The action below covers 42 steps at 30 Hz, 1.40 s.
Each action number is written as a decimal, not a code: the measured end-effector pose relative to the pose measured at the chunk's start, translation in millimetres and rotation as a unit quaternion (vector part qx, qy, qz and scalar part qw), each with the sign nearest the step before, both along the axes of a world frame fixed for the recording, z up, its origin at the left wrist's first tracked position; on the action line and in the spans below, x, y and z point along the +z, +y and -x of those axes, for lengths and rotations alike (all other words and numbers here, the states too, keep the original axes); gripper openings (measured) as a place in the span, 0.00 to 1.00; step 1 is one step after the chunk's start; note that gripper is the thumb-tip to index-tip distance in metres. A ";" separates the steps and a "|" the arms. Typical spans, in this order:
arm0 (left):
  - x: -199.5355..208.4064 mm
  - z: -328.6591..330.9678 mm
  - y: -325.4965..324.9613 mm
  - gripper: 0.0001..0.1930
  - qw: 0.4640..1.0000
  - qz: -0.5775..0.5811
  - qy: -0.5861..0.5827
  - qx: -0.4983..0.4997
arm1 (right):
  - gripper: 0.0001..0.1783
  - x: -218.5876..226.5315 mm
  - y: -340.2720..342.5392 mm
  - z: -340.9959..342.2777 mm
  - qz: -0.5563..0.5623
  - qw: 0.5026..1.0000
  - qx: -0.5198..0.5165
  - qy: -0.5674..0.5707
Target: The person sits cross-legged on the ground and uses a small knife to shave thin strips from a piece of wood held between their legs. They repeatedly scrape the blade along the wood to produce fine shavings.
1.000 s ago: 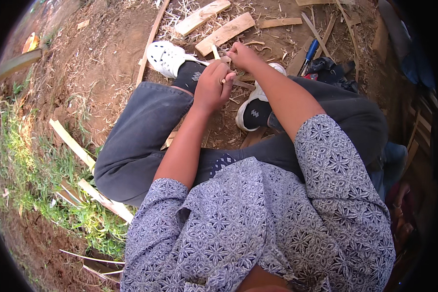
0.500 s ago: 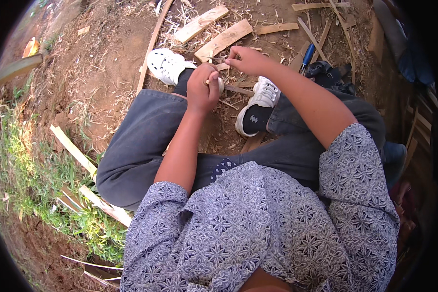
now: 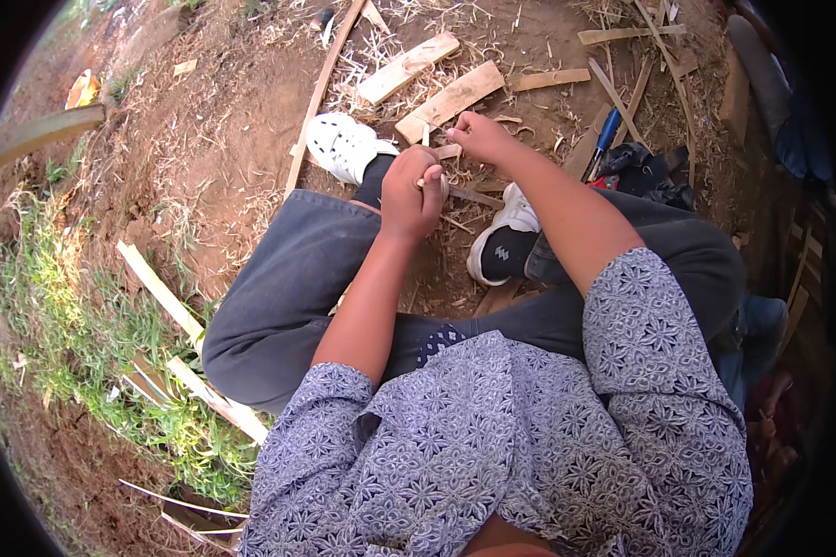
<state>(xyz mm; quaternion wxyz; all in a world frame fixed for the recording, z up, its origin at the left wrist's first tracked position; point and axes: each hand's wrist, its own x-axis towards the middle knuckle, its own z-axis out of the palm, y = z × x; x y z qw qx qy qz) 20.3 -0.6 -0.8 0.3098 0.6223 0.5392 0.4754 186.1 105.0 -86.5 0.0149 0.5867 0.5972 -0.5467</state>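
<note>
My left hand (image 3: 411, 195) is closed round a thin pale stick, apparently wood. One end of the stick (image 3: 425, 136) pokes up past the far side of the fist, and another pale bit shows by the thumb. Just right of that end and a little farther off is my right hand (image 3: 485, 139), its fingers pinched together. What the right fingers hold, if anything, is too small to make out. Both hands are above the ground between my white shoes (image 3: 342, 148). A dark narrow strip (image 3: 475, 197) shows just right of the left fist; I cannot tell whether it is held.
Flat wooden pieces (image 3: 450, 100) and curly shavings lie on the dirt beyond the hands. A blue-handled tool (image 3: 608, 130) rests beside a dark bundle (image 3: 646, 172) at right. A long wooden strip (image 3: 318, 97) lies past the left shoe. Grass (image 3: 84, 353) grows at left.
The whole view has shifted, so the ground and legs appear farther right and lower. My right hand has come slightly nearer the left, and more of the stick's end shows above the left fist.
</note>
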 end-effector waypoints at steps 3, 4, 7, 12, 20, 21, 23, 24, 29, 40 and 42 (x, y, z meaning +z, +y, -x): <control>0.4 5.2 3.1 0.21 0.998 0.016 -0.045 0.037 | 0.20 30.6 8.7 -2.5 0.072 0.997 0.010 0.002; 1.4 7.6 4.1 0.22 0.997 0.024 -0.063 0.048 | 0.20 30.0 8.9 -4.1 0.078 0.997 0.018 0.009; 2.7 14.0 5.2 0.23 0.996 0.037 -0.070 0.043 | 0.20 51.5 9.1 -4.1 0.079 0.996 0.041 0.002; 10.4 9.6 0.6 0.20 0.997 0.047 -0.055 0.026 | 0.19 73.5 -6.7 -5.3 0.000 0.999 0.052 0.001; 7.9 1.0 -3.5 0.18 0.999 0.022 -0.030 0.011 | 0.19 46.0 -17.1 -1.9 -0.057 0.998 0.011 -0.022; 8.8 2.1 -1.6 0.18 0.999 0.028 -0.029 0.012 | 0.19 43.6 -15.7 -2.7 -0.052 0.998 0.012 -0.015; 7.5 1.8 -0.4 0.18 0.999 0.029 -0.029 0.000 | 0.19 43.5 -9.3 -4.1 -0.041 0.999 0.013 -0.002; 6.5 1.6 0.0 0.17 0.999 0.030 -0.028 -0.006 | 0.19 45.6 -7.8 -4.1 -0.031 0.999 0.021 -0.006; 4.8 -3.7 -0.3 0.18 0.996 0.001 0.055 -0.072 | 0.20 26.1 -6.5 -0.7 -0.047 0.996 0.022 -0.071; 5.4 5.4 8.9 0.20 0.999 0.030 -0.027 -0.005 | 0.19 20.4 10.0 -10.4 -0.008 0.999 0.038 -0.020; 4.9 9.6 6.2 0.20 0.998 0.056 -0.036 0.007 | 0.19 44.5 14.1 -5.3 -0.008 0.998 0.063 -0.028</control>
